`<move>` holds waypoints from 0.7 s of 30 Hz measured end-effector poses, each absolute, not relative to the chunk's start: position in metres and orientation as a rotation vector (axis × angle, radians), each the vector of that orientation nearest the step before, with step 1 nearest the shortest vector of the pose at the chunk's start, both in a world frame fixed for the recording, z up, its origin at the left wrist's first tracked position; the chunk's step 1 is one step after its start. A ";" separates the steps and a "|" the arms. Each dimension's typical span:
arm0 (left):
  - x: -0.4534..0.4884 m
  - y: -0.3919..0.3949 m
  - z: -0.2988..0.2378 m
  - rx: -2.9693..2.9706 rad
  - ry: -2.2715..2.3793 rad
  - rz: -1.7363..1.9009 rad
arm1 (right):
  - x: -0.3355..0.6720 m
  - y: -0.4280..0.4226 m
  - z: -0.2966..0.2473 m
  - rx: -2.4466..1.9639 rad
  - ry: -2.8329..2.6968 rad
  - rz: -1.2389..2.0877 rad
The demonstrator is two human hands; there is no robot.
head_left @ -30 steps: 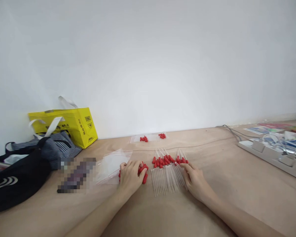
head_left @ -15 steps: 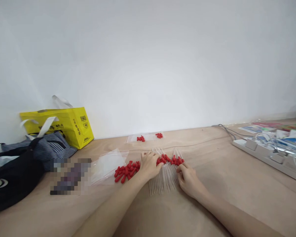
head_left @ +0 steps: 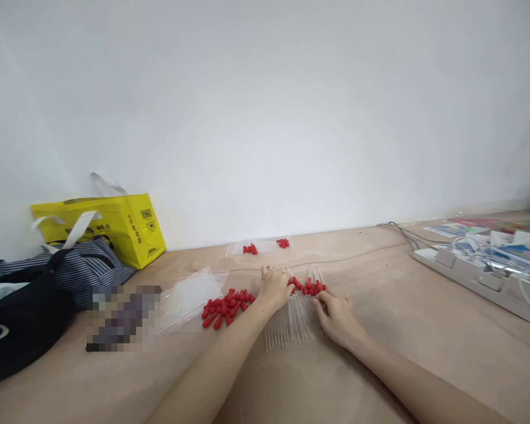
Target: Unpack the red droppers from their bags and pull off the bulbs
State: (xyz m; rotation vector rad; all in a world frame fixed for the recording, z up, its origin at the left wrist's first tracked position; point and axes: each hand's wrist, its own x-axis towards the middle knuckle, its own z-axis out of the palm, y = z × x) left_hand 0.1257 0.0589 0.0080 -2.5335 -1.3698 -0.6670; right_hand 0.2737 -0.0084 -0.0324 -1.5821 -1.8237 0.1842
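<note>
A fan of thin clear tubes lies on the table, with red rubber bulbs in a row across it. My left hand rests over the left part of this row, fingers curled down and thumb against the bulbs. What its fingers hold is hidden. At the row's right end, my right hand is closed, its thumb and forefinger pressed together beside the last bulbs and tubes. I cannot see what lies in that pinch. A loose heap of red bulbs lies left of my left wrist, partly on clear plastic bags.
Near the wall, a flat clear bag holds more tubes with red bulbs. At left stand a yellow bag, a striped bag and a black cap. A white power strip with cables and colourful sheets lie right.
My left hand has shifted slightly right along the row, covering more red bulbs and uncovering more of the loose heap. My right hand stays at the right end. The view has shifted slightly.
</note>
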 end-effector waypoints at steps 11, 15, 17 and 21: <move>0.061 -0.003 0.005 -2.446 -1.314 -1.174 | 0.275 -0.013 -0.027 -1.289 -1.824 -0.200; 0.033 -0.025 -0.008 -2.602 -1.168 -1.167 | 0.262 -0.025 -0.018 -1.077 -2.026 -0.445; 0.028 -0.030 -0.013 -2.654 -1.103 -1.136 | 0.255 -0.029 -0.018 -0.959 -2.088 -0.480; 0.030 -0.035 -0.017 -2.708 -1.029 -1.101 | 0.245 -0.029 -0.029 -0.812 -2.145 -0.440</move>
